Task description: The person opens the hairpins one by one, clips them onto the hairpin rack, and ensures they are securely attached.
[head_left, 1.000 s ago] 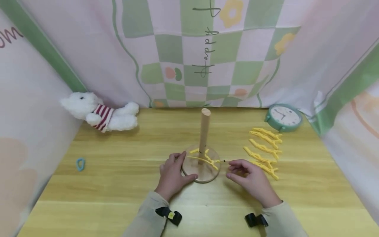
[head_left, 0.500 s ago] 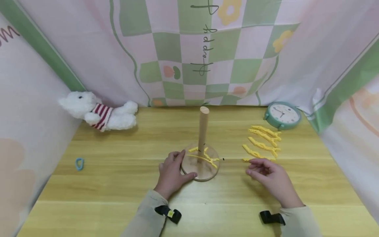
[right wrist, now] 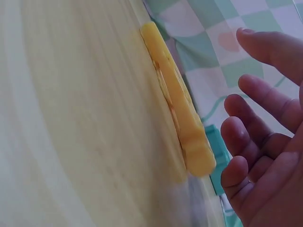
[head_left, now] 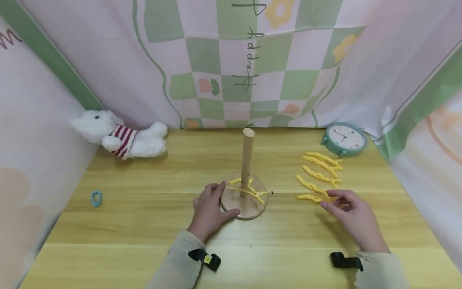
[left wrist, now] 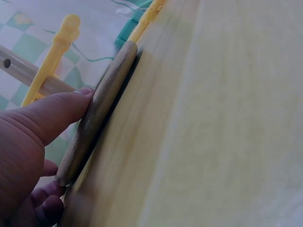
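The nearest yellow clip [head_left: 308, 198] is laid on the surface [head_left: 144, 224], spaced from the others seemingly for easy reach. By it, the right hand [head_left: 355, 218] is held loose-fingered, nothing gripped; the round base [head_left: 249, 209] is gripped edgewise by the left hand [head_left: 210, 210], apparently for steadiness.

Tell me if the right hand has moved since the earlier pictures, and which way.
Yes: in the head view, the right hand has shifted rightward, away from the wooden post, and is now by the frontmost yellow clip.
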Tool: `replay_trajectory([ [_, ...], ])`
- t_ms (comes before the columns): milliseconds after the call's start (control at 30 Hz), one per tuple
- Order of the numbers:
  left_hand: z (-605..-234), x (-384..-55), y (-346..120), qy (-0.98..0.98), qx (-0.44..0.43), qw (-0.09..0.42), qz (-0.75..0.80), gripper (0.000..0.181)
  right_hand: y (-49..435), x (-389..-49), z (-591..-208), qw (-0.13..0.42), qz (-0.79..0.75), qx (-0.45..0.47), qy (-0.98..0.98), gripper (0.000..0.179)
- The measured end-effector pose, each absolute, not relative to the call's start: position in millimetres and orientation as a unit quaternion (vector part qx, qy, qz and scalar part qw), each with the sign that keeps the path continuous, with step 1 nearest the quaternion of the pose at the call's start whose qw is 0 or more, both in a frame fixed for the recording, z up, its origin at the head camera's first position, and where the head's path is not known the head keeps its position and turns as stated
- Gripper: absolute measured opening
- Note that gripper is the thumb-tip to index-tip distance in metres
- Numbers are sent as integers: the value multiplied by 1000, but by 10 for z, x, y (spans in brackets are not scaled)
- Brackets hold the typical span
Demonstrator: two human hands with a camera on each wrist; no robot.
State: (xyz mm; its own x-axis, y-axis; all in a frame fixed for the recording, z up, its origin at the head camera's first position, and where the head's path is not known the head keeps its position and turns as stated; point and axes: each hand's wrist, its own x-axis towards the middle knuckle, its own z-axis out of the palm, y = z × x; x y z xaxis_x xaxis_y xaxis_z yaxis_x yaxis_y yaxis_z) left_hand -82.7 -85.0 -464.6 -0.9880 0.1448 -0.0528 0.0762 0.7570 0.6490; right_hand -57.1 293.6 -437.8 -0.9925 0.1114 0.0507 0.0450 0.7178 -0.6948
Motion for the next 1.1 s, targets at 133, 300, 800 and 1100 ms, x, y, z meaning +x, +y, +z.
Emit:
replay_trajectory([
  [133, -4659, -831, -850, 936, 59, 49, 344, 96, 3027, -568, -4406, 34, 367, -53, -928, 50],
  [300, -4654, -834, -847, 935, 59, 50, 346, 96, 3160, -557, -4456, 7, 357, -58, -932, 57],
  [800, -4652, -839, -858, 936, 57, 54, 345, 96, 3325, -566, -4449, -58, 319, 25, -946, 66],
  [1100, -4650, -836, -848, 935, 56, 53, 346, 96, 3358, -571, -4464, -67, 305, 51, -949, 64],
])
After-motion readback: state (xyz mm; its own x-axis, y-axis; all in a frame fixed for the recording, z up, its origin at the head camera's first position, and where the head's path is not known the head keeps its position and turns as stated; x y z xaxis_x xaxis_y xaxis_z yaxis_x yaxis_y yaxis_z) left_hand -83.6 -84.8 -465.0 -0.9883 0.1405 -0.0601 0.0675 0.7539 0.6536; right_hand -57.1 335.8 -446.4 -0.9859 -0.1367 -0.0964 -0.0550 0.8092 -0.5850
